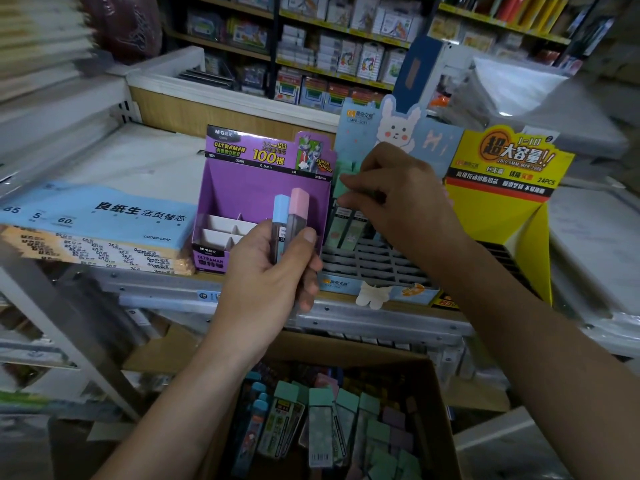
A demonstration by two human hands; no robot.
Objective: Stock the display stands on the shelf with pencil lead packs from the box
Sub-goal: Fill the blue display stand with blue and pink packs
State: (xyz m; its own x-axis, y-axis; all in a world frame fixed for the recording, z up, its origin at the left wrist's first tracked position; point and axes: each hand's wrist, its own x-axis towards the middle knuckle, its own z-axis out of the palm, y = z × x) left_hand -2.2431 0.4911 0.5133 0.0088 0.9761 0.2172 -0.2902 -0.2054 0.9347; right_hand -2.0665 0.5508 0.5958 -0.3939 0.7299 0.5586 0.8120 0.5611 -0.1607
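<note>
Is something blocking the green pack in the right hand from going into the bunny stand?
Nothing visible does. The right hand pinches the mint-green-capped lead pack right above the pale blue cardboard bunny stand, whose dark front slots are empty. A few packs already stand in the back row.

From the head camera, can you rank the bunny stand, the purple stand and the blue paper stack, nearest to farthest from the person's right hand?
1. Bunny stand: the right hand, pinching a green-capped pack, is over its slots, centre-right on the shelf.
2. Purple stand: next door, to the left.
3. Blue paper stack: far left on the shelf.
</note>
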